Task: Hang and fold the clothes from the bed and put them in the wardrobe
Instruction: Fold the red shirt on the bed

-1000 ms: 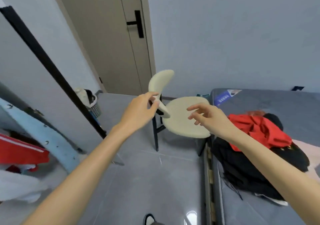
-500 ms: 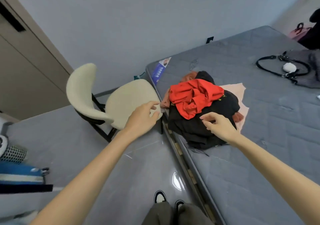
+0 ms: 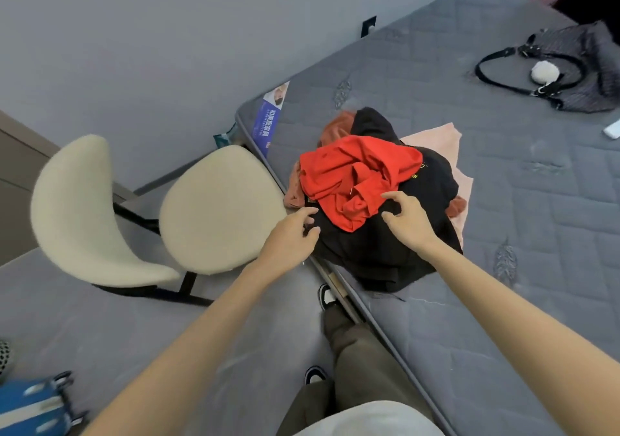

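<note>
A heap of clothes lies at the near corner of the grey bed [image 3: 503, 180]. A red garment [image 3: 355, 174] is on top, over a black garment [image 3: 375, 251], with a pale pink cloth [image 3: 436, 140] and a rust-coloured piece [image 3: 335, 125] underneath. My left hand [image 3: 290, 237] hovers at the heap's left edge, fingers loosely spread, holding nothing. Just over the lower edge of the red garment, my right hand [image 3: 407, 219] is spread with nothing held. The wardrobe is out of view.
A cream upholstered chair [image 3: 214, 207] stands on the grey floor, right beside the bed corner. A black handbag [image 3: 570, 69] lies far right on the mattress. A blue suitcase [image 3: 30, 408] sits at the bottom left. My legs and shoes stand against the bed edge.
My view swung from the door and chair down to the bed. Both hands moved right and forward, from near the chair to the clothes heap.
</note>
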{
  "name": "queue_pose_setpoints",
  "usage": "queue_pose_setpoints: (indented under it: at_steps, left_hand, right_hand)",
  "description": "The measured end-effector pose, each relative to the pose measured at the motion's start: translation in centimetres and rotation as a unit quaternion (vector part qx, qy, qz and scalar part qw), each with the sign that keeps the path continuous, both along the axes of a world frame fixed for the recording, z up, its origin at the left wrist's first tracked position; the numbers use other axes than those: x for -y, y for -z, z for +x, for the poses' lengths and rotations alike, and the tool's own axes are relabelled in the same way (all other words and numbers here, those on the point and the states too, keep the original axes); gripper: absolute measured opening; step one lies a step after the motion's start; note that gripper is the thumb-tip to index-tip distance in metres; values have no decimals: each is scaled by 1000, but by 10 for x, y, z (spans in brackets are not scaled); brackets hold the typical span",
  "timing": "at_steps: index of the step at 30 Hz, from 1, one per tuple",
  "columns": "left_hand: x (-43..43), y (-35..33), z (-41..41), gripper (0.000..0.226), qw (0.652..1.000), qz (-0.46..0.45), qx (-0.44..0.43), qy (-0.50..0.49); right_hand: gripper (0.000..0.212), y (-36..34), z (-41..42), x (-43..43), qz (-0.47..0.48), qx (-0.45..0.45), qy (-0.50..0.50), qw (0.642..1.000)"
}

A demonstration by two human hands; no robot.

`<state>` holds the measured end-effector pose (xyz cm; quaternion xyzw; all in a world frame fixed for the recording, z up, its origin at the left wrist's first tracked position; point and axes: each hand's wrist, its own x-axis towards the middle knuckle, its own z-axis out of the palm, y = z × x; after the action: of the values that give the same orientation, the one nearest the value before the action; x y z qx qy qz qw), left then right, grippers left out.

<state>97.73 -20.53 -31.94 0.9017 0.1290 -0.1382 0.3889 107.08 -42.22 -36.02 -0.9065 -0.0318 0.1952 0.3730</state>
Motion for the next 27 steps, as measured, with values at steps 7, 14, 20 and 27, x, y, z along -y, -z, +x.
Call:
queue_pose_setpoints:
  at_steps: [7, 14, 20, 27]
  left_hand:
    - [-11, 51, 91, 43, 999, -13, -52, 5]
    - [-4, 95, 157, 43, 992, -30, -115, 34]
    - [3, 106, 174, 50, 989, -38, -125, 65]
    - [5, 77, 167, 88, 992, -101, -10, 76]
  right_hand:
    - [56, 65, 90, -35, -57, -44, -53, 996]
    - [44, 103, 130, -25, -167, 3, -148, 975]
    - [5, 87, 153, -10, -14, -11, -71, 997]
    - [18, -17, 160, -31, 308, -168, 62, 934]
